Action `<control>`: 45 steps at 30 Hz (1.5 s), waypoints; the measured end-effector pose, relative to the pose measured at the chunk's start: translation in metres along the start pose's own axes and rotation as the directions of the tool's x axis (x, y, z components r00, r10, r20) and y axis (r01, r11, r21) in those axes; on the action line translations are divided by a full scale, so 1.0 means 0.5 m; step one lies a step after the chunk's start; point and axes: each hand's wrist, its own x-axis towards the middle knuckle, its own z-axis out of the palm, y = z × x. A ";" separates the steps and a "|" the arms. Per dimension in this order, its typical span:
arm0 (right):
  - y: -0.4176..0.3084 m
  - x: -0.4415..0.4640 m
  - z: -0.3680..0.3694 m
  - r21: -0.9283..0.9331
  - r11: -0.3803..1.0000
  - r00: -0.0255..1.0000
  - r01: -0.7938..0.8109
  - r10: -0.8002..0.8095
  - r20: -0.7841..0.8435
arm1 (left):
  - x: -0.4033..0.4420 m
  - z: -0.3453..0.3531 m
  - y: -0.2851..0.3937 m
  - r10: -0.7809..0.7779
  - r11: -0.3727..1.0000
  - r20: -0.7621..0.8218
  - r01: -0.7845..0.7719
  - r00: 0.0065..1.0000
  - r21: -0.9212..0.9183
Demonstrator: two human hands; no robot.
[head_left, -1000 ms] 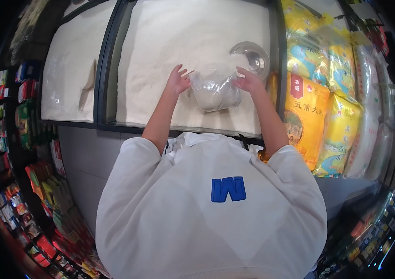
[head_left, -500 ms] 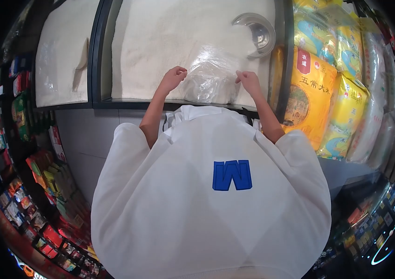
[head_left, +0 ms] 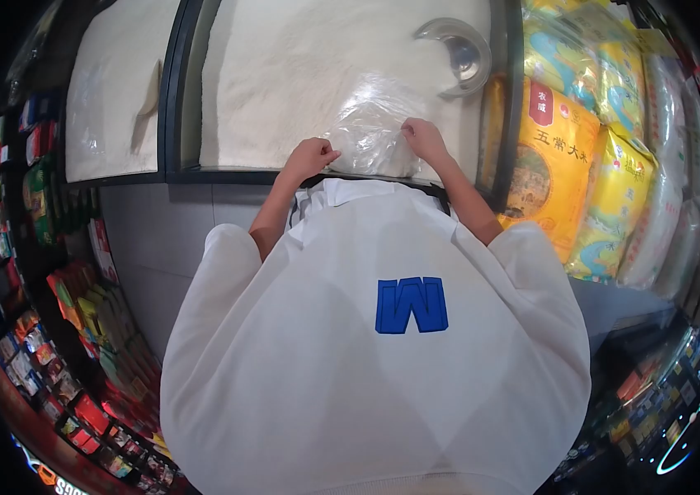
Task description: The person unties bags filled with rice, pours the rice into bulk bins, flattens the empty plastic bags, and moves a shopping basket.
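Note:
A clear plastic bag [head_left: 373,147] lies at the front of a wide bin of white rice [head_left: 300,82]. How much the bag holds is hard to tell through its creases and glare. My left hand [head_left: 314,157] is at the bag's left side, fingers closed in a pinch at its edge. On the opposite side, my right hand [head_left: 426,140] pinches the bag's right edge between thumb and fingers. A shiny round bowl [head_left: 472,59], part sunk in the rice, sits toward the back right of the bin.
A dark divider [head_left: 172,99] separates a second bin [head_left: 110,91] on the left, where a scoop-like object [head_left: 148,103] stands in the white grain. Orange rice bags [head_left: 552,165] and yellow bags [head_left: 614,206] are stacked at the right. Packaged goods [head_left: 44,363] line shelves on the left.
My left hand has moved down and slightly right along the bag's edge. My right hand has shifted left and a little up, closing onto the bag's right edge.

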 end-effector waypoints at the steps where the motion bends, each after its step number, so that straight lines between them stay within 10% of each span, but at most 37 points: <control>1: 0.007 -0.004 -0.005 0.033 0.999 1.000 -0.012 0.013 -0.019 | 0.005 0.000 -0.012 0.043 0.999 -0.031 -0.042 0.999 0.030; 12: 0.033 -0.123 -0.065 -0.200 0.950 0.971 -0.241 0.234 -0.060 | 0.011 -0.030 -0.110 -0.137 0.939 -0.197 0.064 0.971 -0.337; 14: 0.038 -0.129 -0.058 0.074 0.963 0.964 -0.259 0.262 -0.038 | 0.008 -0.027 -0.098 -0.194 0.900 -0.155 0.114 0.969 -0.420; 23: 0.072 -0.094 -0.015 0.002 0.965 0.963 -0.262 0.262 0.068 | 0.030 -0.009 -0.071 -0.217 0.972 -0.059 0.210 0.974 -0.105; 33: 0.046 -0.118 -0.037 0.375 0.901 0.971 -0.216 0.157 0.183 | 0.017 -0.019 -0.072 -0.083 0.915 -0.069 0.049 0.994 -0.400; 45: 0.040 -0.140 -0.058 0.359 0.781 0.859 -0.511 0.443 0.257 | 0.017 -0.018 -0.091 -0.163 0.978 -0.205 0.130 0.965 -0.164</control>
